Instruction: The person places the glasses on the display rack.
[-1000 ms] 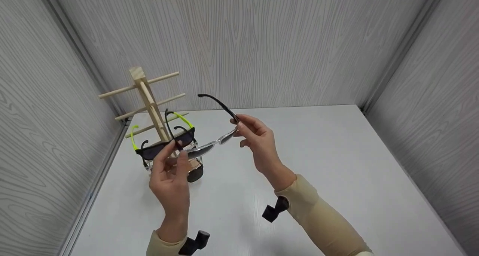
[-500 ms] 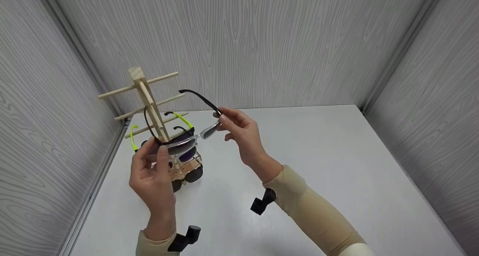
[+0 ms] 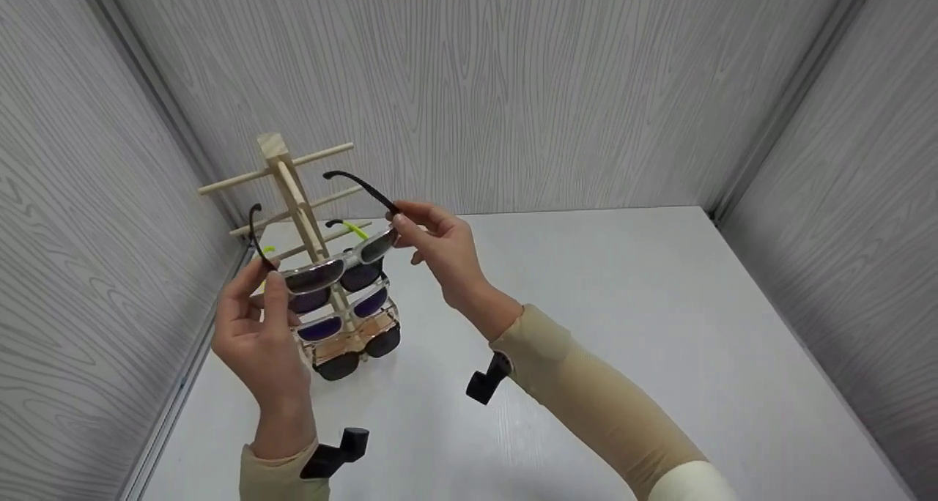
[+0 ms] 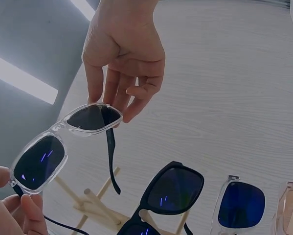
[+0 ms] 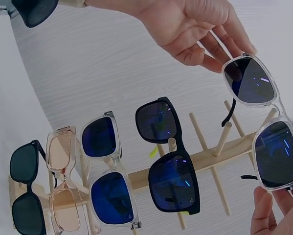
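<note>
Sunglasses with a clear frame, dark lenses and black temples [image 3: 316, 275] are held up between both hands, temples unfolded and pointing toward the wooden display rack [image 3: 299, 208]. My left hand [image 3: 256, 332] pinches one hinge end of them. At the opposite hinge, my right hand [image 3: 443, 252] grips with thumb and fingers. In the right wrist view the held sunglasses [image 5: 276, 154] are apart from the black-framed sunglasses [image 5: 173, 181] on the rack. Those black ones have yellow-green temples, partly hidden in the head view.
Lower on the rack hang clear-framed sunglasses with blue lenses [image 5: 104, 198], peach-toned glasses [image 5: 63, 208] and dark sunglasses [image 3: 338, 367]. Bare upper pegs [image 3: 322, 154] stick out sideways. The rack stands on a white table [image 3: 586, 303], with grey wood-grain walls [image 3: 469, 91] around it.
Both hands have moved left with the clear-framed sunglasses, bringing them in front of the rack. The lenses now face more toward the head camera. The rack's lower sunglasses have come into view.
</note>
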A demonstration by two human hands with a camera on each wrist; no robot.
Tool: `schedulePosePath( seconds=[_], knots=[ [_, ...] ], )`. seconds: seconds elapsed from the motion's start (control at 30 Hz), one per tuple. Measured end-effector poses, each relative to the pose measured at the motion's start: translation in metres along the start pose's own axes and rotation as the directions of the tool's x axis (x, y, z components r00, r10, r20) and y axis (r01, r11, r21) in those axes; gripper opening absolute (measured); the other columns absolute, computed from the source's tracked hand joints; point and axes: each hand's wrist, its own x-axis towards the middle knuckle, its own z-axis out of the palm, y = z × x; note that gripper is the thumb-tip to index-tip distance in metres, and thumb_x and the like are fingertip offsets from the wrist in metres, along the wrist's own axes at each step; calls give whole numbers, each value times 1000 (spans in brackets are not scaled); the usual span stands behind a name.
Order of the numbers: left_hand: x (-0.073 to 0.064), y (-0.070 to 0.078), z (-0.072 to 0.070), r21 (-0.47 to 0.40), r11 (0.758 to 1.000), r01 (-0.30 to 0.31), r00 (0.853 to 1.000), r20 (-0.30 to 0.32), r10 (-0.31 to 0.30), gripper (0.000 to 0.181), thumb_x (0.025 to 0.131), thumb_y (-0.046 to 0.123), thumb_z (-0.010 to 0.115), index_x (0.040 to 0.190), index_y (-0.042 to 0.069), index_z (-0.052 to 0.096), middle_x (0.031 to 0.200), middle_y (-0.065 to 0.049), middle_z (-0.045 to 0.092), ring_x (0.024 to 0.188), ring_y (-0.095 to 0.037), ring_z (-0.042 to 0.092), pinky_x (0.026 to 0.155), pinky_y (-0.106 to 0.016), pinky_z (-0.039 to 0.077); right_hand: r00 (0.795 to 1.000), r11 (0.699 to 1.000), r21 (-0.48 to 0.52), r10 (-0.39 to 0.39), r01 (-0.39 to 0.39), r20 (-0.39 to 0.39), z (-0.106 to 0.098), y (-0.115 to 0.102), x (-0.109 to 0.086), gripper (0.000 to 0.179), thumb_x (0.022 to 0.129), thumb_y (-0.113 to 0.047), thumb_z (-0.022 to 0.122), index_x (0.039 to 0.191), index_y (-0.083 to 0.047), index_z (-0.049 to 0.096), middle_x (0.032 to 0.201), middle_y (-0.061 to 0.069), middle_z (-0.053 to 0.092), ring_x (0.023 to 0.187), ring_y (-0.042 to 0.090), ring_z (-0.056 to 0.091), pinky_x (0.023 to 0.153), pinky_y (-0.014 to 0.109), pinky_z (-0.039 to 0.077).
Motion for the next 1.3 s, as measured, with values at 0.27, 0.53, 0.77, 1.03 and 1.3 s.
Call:
schedulePosePath(
  seconds=[0.27, 0.53, 0.77, 1.03, 1.3],
  knots=[
    [17, -2, -4, -23, 998, 61, 997, -40, -62, 24, 85, -1, 64, 109, -6, 64, 101, -16, 61, 66, -18, 48, 47, -19, 39, 1000, 999, -42, 30, -29, 10, 12, 4, 12, 29, 90, -16, 62, 116, -4, 62, 101, 6, 65, 82, 29, 64, 54, 25, 43],
    [33, -12, -12, 95, 990, 107, 993, -63, -101, 26, 87, 7, 64, 112, -2, 64, 102, -13, 62, 71, -18, 53, 46, -19, 38, 998, 997, -57, 61, -61, 8, 22, 6, 23, 28, 89, -18, 64, 114, -4, 63, 97, 3, 66, 85, 36, 62, 54, 25, 43],
    [40, -19, -13, 255, 961, 103, 994, -66, -89, 27, 90, 14, 61, 114, 1, 64, 98, -7, 63, 72, -17, 55, 47, -19, 38, 996, 992, -97, 84, -82, 15, 25, 6, 28, 27, 89, -17, 64, 113, -4, 63, 96, 3, 65, 80, 26, 65, 57, 28, 46],
    [40, -22, -14, 365, 928, 78, 997, -29, -72, 28, 93, 19, 58, 115, 2, 63, 98, -2, 62, 74, -16, 56, 48, -21, 40, 992, 985, -117, 129, -126, 14, 27, 7, 31, 27, 90, -16, 62, 115, -5, 61, 96, 2, 65, 88, 32, 63, 63, 35, 50],
    [39, -23, -17, 401, 911, 96, 995, -7, -102, 29, 92, 23, 58, 115, 7, 64, 98, 0, 63, 74, -15, 56, 48, -19, 41, 989, 983, -114, 146, -144, 10, 25, 13, 31, 27, 90, -15, 62, 115, -5, 61, 97, 3, 65, 84, 27, 64, 64, 35, 52]
  ],
)
